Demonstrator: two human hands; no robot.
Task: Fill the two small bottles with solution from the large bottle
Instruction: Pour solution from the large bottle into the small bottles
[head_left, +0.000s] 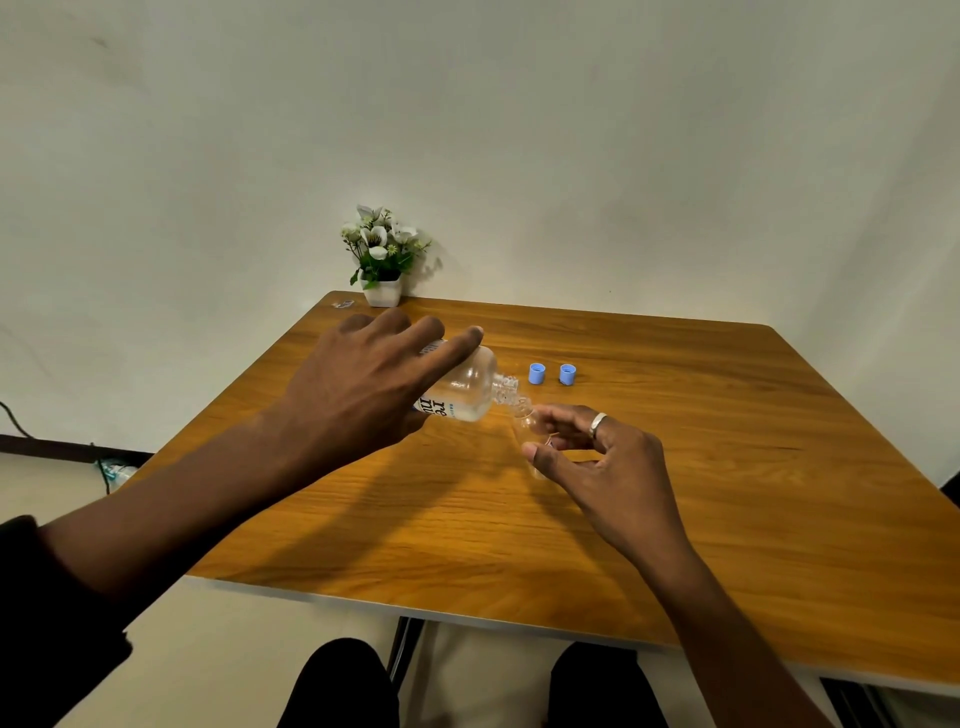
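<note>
My left hand (363, 389) grips the large clear bottle (467, 387), tipped on its side with its open neck pointing right and down. The neck meets the mouth of a small clear bottle (527, 423), which my right hand (597, 457) holds between thumb and fingers just above the table. A ring sits on one finger of that hand. Two blue caps (537, 373) (567, 374) stand side by side on the table behind the bottles. I cannot make out a second small bottle.
The wooden table (727, 467) stands against a pale wall. A small white pot of white flowers (383, 260) is at the table's far left corner, with a small clear item (343, 304) beside it. My knees show below the near edge.
</note>
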